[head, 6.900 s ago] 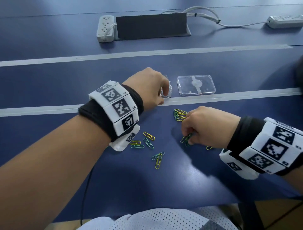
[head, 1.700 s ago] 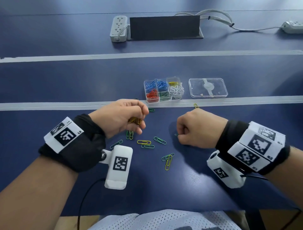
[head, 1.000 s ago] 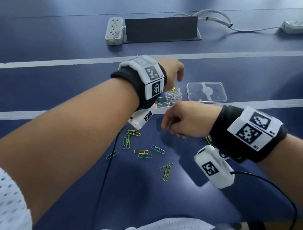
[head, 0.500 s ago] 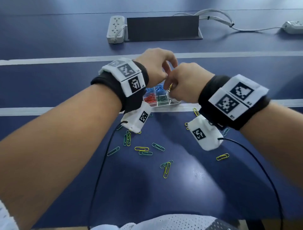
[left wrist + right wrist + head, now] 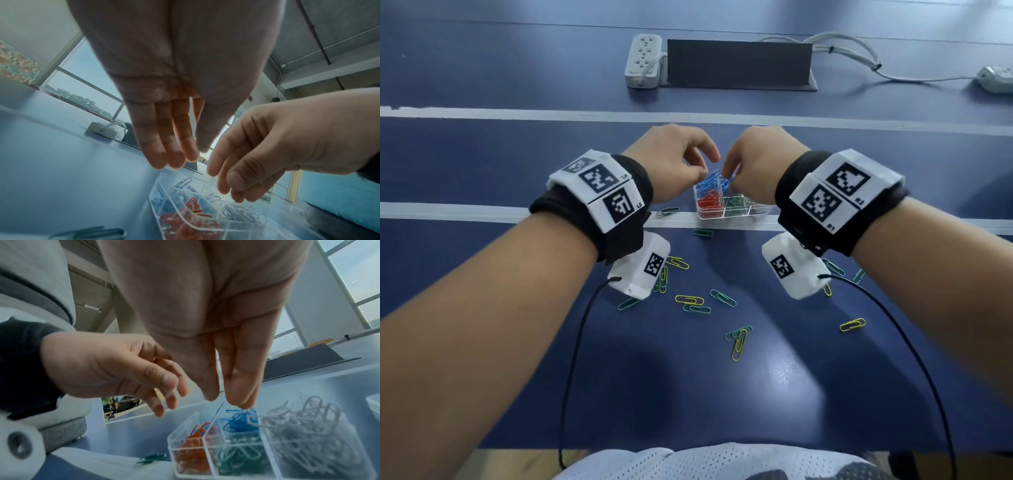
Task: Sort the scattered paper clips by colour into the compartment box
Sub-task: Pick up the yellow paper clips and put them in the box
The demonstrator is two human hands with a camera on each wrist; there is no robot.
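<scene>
The clear compartment box holds blue, red, green and white clips in separate cells. Both hands hover just above its far side. My left hand hangs with straight fingers and holds nothing. My right hand points its fingertips down at the blue clips, and I see nothing between thumb and fingers. Loose yellow clips and green clips lie on the table nearer to me, and one green clip lies beside the box.
A white power strip and a dark panel sit at the back, with a second strip far right. Black cables trail from both wrist cameras over the blue table. A yellow clip lies apart on the right.
Both hands rose from the table to the box. Half a second ago the right hand pinched a yellow clip there; now its fingers point down with nothing seen in them. The left hand has also opened.
</scene>
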